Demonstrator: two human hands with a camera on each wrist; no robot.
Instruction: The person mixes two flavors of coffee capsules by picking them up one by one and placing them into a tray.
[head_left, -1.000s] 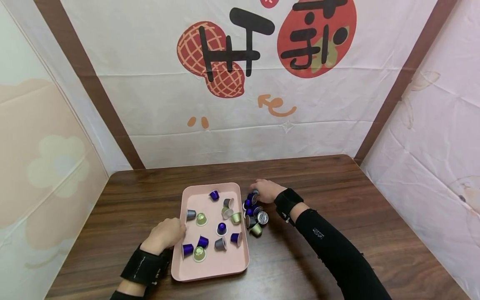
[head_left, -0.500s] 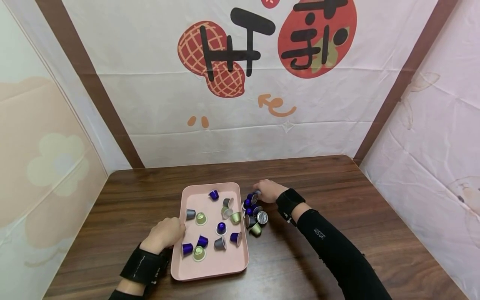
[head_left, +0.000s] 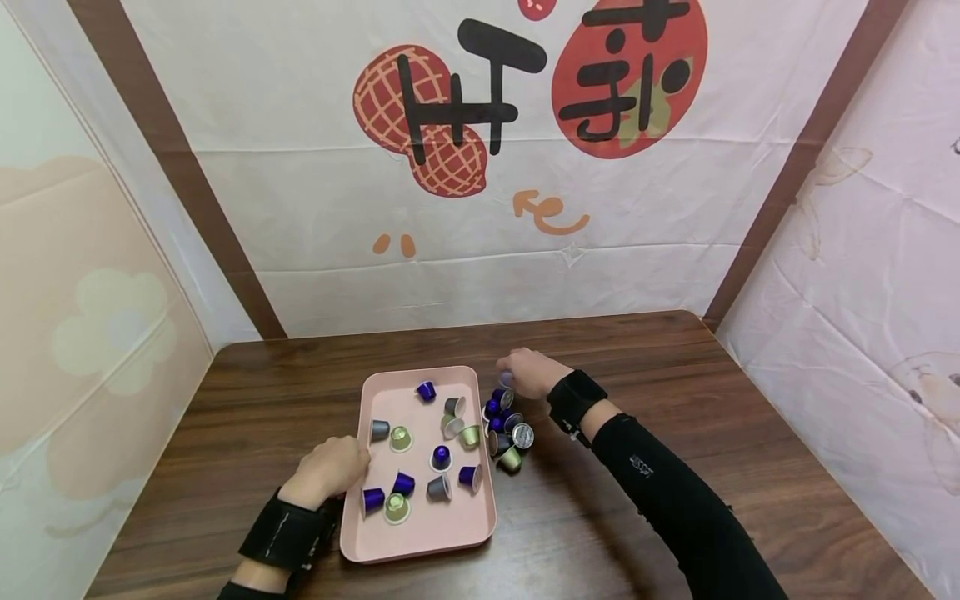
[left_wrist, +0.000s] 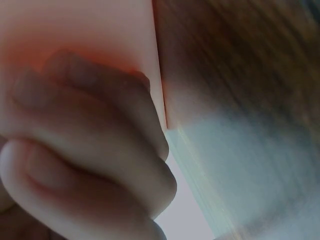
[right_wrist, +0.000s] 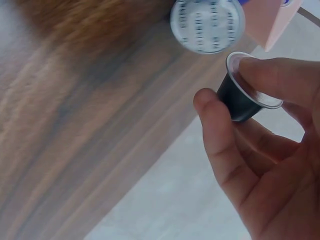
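Note:
A pink tray [head_left: 420, 542] holds several coffee capsules in purple, green and grey. My left hand [head_left: 333, 467] is at the tray's left edge; in the left wrist view its curled fingers [left_wrist: 95, 125] hold the rim. My right hand [head_left: 531, 372] is beyond the tray's right side, above the far end of a capsule pile [head_left: 510, 425]. It pinches a dark coffee capsule [right_wrist: 240, 97], with the thumb on the foil lid and fingers around the cup. In the head view the hand partly hides this capsule.
The pile lies against the tray's right side on the brown wooden table [head_left: 637, 400]. A capsule with a printed lid [right_wrist: 207, 25] shows near the held one. A printed cloth [head_left: 315, 233] hangs behind the table.
My right hand has risen slightly away from the pile with the pinched capsule, shifting a little to the left. The left hand and the tray stay in place.

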